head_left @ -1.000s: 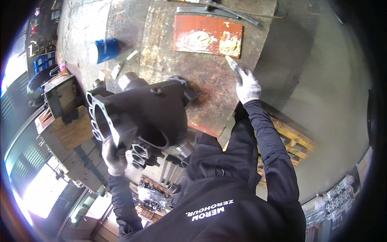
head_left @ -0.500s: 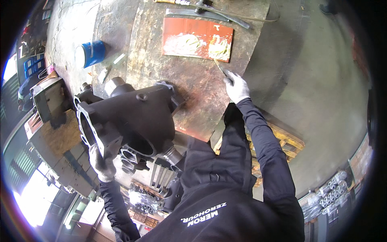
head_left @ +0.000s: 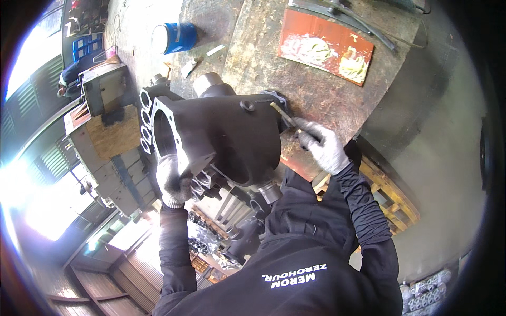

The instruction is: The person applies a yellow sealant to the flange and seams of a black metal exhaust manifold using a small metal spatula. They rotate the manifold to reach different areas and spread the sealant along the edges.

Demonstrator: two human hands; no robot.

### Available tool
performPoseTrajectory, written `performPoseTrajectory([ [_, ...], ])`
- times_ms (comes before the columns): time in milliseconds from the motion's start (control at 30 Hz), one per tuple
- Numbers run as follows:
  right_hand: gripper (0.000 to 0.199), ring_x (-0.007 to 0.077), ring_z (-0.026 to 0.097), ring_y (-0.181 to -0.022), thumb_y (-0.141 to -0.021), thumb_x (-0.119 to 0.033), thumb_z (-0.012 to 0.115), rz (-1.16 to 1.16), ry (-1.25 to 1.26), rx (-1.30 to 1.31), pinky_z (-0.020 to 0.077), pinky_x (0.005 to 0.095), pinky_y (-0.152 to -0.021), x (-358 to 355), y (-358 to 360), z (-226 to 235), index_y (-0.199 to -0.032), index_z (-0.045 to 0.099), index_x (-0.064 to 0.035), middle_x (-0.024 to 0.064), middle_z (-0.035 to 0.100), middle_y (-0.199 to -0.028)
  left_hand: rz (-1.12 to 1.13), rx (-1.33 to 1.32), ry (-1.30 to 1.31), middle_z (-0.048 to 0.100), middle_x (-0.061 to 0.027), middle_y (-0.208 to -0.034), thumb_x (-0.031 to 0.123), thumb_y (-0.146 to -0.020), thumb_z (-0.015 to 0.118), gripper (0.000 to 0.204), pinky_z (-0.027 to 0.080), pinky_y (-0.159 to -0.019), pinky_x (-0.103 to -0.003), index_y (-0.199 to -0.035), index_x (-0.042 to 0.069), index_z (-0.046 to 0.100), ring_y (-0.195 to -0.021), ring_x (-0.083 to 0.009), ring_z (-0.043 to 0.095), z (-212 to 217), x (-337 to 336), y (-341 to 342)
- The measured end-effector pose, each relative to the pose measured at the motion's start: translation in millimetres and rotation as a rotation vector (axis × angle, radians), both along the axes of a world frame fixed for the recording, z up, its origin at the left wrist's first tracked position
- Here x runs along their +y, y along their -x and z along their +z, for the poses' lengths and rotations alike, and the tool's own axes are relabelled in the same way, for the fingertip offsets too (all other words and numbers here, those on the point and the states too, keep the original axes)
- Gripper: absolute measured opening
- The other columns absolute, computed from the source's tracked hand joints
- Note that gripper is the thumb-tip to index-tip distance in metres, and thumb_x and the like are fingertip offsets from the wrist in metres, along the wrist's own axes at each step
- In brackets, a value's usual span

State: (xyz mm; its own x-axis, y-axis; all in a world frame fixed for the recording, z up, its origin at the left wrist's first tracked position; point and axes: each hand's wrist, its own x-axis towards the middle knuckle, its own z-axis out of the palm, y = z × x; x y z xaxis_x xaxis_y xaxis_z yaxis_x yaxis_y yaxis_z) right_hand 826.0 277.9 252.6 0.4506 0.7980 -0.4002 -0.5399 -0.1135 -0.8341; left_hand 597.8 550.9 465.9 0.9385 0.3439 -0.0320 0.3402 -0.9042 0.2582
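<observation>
A large black cast metal housing (head_left: 226,131) lies on its side on the worktable, its open end with a pale machined flange (head_left: 169,124) toward the left. My gloved left hand (head_left: 173,181) grips the lower edge of this flange. In my gloved right hand (head_left: 324,145) is a thin stick-like tool (head_left: 283,113) with a pale yellowish tip; whether it is a brush or a spatula I cannot tell. The tip is close to the housing's right end; contact is unclear. Beyond the right hand, a red board (head_left: 337,39) carries smears of cream-coloured paste (head_left: 315,51).
A blue can (head_left: 179,38) stands at the back left, near a small white tube (head_left: 188,67). Metal bars (head_left: 363,23) lie behind the board. Another ported casting (head_left: 146,118) sits beyond the flange. A wooden pallet (head_left: 395,203) is on the floor at right.
My right hand has brought the tool from the paste on the red board leftward and nearer, to the housing's right end. My left hand still grips the flange. The whole view has shifted.
</observation>
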Motion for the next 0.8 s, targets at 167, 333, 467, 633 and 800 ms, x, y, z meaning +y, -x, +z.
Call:
performPoseTrajectory([
  [167, 0.035, 0.0335, 0.070, -0.091, -0.097, -0.017, 0.069, 0.090, -0.001, -0.304, 0.0559, 0.0385, -0.081, 36, 20, 17, -0.132, 0.070, -0.0146, 0.0162, 0.068, -0.104, 0.046, 0.024, 0.020, 0.067, -0.0200, -0.095, 0.046, -0.099, 0.056, 0.056, 0.050, -0.089, -0.050, -0.109, -0.007, 0.067, -0.093, -0.0416, 0.065, 0, 5, 0],
  [333, 0.037, 0.0336, 0.067, -0.095, -0.096, -0.015, 0.069, 0.074, -0.018, -0.306, 0.0551, 0.0393, -0.084, 60, 37, 21, -0.133, 0.070, -0.0154, 0.0147, 0.065, -0.104, 0.051, 0.005, 0.006, 0.067, -0.0194, -0.096, 0.049, -0.098, 0.057, 0.058, 0.050, -0.090, -0.050, -0.110, -0.008, 0.067, -0.093, -0.0406, 0.065, -1, 12, 3],
  [467, 0.039, 0.0315, 0.067, -0.094, -0.095, -0.013, 0.070, 0.070, -0.007, -0.270, 0.0549, 0.0377, -0.084, 57, 48, 22, -0.134, 0.070, -0.0155, 0.0140, 0.064, -0.106, 0.058, 0.013, 0.007, 0.067, -0.0185, -0.093, 0.050, -0.099, 0.056, 0.059, 0.050, -0.090, -0.050, -0.109, -0.008, 0.067, -0.092, -0.0400, 0.065, 0, 16, 2],
  [633, 0.041, 0.0304, 0.066, -0.095, -0.093, -0.011, 0.072, 0.045, 0.039, -0.249, 0.0546, 0.0370, -0.085, 51, 51, 26, -0.133, 0.071, -0.0165, 0.0137, 0.063, -0.106, 0.049, 0.000, 0.004, 0.066, -0.0182, -0.092, 0.050, -0.099, 0.055, 0.059, 0.050, -0.089, -0.049, -0.107, -0.008, 0.067, -0.091, -0.0399, 0.065, 0, 20, -2],
  [800, 0.044, 0.0312, 0.066, -0.096, -0.091, -0.010, 0.073, 0.022, 0.051, -0.346, 0.0543, 0.0378, -0.086, 67, 52, 23, -0.134, 0.071, -0.0185, 0.0133, 0.062, -0.107, 0.054, 0.029, 0.006, 0.066, -0.0185, -0.095, 0.049, -0.099, 0.058, 0.059, 0.051, -0.087, -0.047, -0.108, -0.008, 0.066, -0.092, -0.0383, 0.065, 1, 25, -2],
])
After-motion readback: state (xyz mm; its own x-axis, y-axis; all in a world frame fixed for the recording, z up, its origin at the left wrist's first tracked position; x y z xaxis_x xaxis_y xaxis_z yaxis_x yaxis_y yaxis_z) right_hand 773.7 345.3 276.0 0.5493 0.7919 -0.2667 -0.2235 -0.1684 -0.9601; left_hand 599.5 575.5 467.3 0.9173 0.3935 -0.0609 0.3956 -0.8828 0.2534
